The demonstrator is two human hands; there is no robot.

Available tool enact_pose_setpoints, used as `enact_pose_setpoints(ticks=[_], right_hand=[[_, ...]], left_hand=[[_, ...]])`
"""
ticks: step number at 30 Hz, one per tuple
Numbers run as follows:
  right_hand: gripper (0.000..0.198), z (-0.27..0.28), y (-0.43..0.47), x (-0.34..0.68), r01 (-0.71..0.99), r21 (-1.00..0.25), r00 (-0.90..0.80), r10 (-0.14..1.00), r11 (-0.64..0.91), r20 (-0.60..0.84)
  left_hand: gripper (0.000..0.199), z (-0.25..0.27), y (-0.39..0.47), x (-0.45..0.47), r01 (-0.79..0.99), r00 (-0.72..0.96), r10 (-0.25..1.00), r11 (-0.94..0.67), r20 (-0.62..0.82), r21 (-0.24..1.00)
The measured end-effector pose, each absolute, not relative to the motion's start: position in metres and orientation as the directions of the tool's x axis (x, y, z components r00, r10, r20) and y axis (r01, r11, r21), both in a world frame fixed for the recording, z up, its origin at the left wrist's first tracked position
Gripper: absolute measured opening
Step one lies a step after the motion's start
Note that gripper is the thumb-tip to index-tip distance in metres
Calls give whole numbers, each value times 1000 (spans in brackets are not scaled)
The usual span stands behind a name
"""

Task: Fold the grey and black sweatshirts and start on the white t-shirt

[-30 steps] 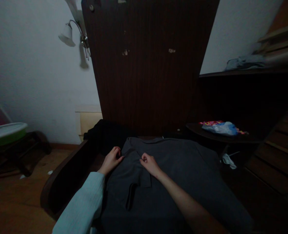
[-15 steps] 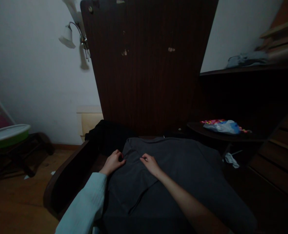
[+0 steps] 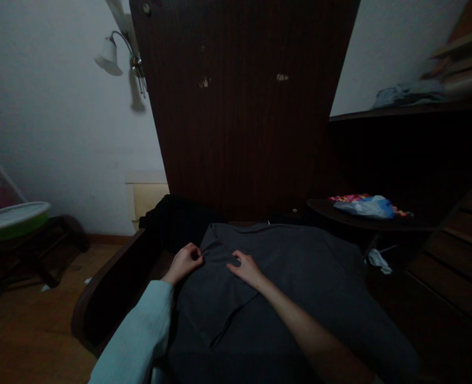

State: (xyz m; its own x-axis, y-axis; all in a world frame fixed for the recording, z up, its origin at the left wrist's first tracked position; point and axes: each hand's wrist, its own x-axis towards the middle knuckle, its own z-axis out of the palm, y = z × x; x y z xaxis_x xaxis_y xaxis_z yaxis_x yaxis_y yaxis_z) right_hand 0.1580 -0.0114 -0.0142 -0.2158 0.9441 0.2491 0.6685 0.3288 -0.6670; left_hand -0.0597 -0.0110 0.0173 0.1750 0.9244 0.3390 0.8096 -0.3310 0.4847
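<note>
A dark grey garment (image 3: 300, 272) lies spread in front of me, with a dark cord or strap (image 3: 224, 332) across its lower left part. Its exact kind is unclear. My left hand (image 3: 184, 262), under a pale blue-green sleeve (image 3: 140, 330), pinches the fabric at the garment's left edge between thumb and fingers. Over the upper left part of the cloth, my right hand (image 3: 246, 268) rests with thumb and index finger apart, holding nothing; the other fingers are curled and partly hidden. That forearm is bare.
A dark wooden armrest (image 3: 100, 290) and black cloth (image 3: 172, 221) are at left. Behind rises a tall dark panel (image 3: 239, 117). A plastic packet (image 3: 366, 207) lies on the right shelf (image 3: 324, 209). A green-sided basin (image 3: 15, 221) sits on a stool (image 3: 65, 234).
My right thumb and index finger have spread apart, letting go of the cloth. My left hand has shifted slightly left and up, its pinch now at the garment's edge.
</note>
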Motion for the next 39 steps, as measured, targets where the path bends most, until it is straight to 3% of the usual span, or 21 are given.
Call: enact_pose_setpoints(ticks=[5,12,19,21,25,31,35,39], right_hand=[[29,-15,-11,160,642,-694,-209,945,326,252],[28,-20,-7,160,607,-708,-264,932,360,248],[28,-21,-9,158,669,-652,-253,935,355,249],[27,-20,-9,158,692,-629,-252,935,353,248],[29,-15,-12,158,725,-601,-260,941,338,215],[44,-6,-19,159,743,-578,-325,937,338,129],[38,-8,-16,161,682,-665,-303,945,306,125],[31,-13,-7,163,631,-732,-169,967,256,192]], left_hand=[[6,18,-9,-64,764,111,893,-358,437,536],[8,12,-6,-69,837,-9,936,-185,351,516],[61,10,6,-66,746,188,855,-444,482,497],[68,12,14,-63,739,254,841,-487,477,465],[51,19,32,-56,712,305,839,-515,451,477],[17,17,47,-56,680,85,884,-388,459,622],[13,12,50,-63,604,-31,913,-307,406,735],[24,8,53,-69,487,-85,933,-268,350,832]])
